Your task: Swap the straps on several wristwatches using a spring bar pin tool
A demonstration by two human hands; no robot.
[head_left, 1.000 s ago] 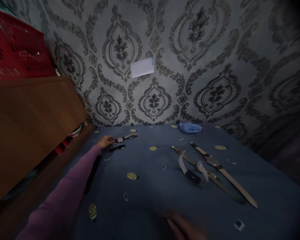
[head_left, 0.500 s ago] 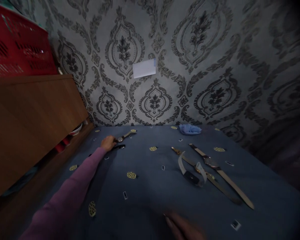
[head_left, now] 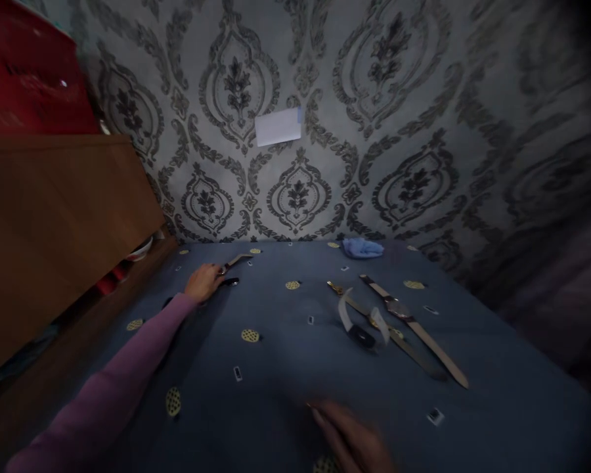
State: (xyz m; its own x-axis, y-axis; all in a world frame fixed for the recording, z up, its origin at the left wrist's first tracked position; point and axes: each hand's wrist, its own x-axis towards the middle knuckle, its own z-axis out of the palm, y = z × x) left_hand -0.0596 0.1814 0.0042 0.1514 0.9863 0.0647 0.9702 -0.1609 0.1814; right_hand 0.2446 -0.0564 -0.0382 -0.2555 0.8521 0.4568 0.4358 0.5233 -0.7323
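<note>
My left hand (head_left: 204, 282), in a pink sleeve, reaches to the far left of the blue cloth. Its fingers are bent on a wristwatch with a pale strap (head_left: 239, 259), covering part of its face and strap. A dark wristwatch (head_left: 231, 282) pokes out from under that hand. Low in the middle is my right hand (head_left: 352, 433), slightly blurred, thumb and fingers close together; whatever they may hold is hidden. To its upper right lie a wristwatch with a beige strap (head_left: 398, 309), a gold-trimmed watch (head_left: 414, 351) and a curled white-strapped watch with a dark face (head_left: 362, 336).
A crumpled blue cloth or bag (head_left: 362, 248) lies at the back by the patterned wall (head_left: 295, 164). On the left stands a wooden cabinet (head_left: 64, 223) with a red crate (head_left: 29, 72) on top. A white paper (head_left: 278, 127) is on the wall.
The pale-strapped watch under my left hand has shifted slightly left, and more of its face is covered now. The view has moved a little. My right hand stays low in the middle.
</note>
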